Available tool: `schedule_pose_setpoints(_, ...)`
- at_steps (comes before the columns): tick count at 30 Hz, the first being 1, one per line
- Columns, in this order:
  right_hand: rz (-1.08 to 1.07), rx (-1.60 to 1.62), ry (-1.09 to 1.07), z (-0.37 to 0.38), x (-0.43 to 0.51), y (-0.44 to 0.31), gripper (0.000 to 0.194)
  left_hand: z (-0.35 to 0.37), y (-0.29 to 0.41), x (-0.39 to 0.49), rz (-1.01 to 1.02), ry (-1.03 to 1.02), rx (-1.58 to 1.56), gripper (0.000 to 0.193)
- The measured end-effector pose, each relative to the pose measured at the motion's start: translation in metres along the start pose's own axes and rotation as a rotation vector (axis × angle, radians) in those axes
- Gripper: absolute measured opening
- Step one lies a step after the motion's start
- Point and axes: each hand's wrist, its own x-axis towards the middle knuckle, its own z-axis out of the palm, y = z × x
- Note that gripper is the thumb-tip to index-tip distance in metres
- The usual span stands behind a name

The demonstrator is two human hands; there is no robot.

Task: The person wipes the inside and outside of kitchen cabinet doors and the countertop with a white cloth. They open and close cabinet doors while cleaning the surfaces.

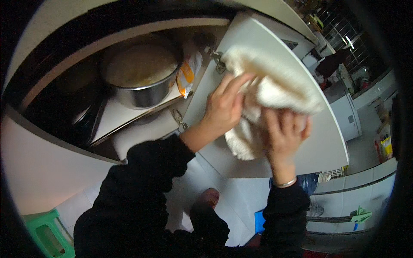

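Both hands are on a crumpled white cloth [280, 93] in front of the white cabinet door [309, 142], which stands swung out. My left hand [226, 104] grips the cloth's near left side, its fingers partly sunk in the folds. Lower and to the right, my right hand [285, 132] clutches another part of it, fingers curled and blurred. A bracelet circles the right wrist. Left of the hands, the opened cabinet shows a shelf [113, 119] bearing a large round metal pot [142, 93]. An orange and white plastic packet [187, 75] leans beside the pot.
Metal hinges [220, 61] join door and cabinet. A green plastic stool [50, 233] stands at lower left. Beyond the door's lower edge are a large blue water bottle [308, 182] and a blue box [259, 222] on the tiled floor [238, 196]. My foot [210, 197] is below.
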Motion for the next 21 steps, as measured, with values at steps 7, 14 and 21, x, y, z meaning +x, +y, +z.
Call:
schedule_pose_setpoints(7,0.184,0.150,-0.115,0.055,-0.007,-0.061,0.055,-0.010,-0.025,-0.015,0.095,-0.094,0.393,0.030)
schedule_pose_setpoints(14,-0.281,0.150,-0.486,0.123,-0.088,-0.165,0.061,-0.037,-0.119,-0.174,-0.298,-0.238,0.466,0.040)
schedule_pose_setpoints(21,-0.536,0.237,-0.667,0.175,-0.166,-0.246,0.058,-0.057,-0.192,-0.293,-0.880,-0.361,0.295,0.049)
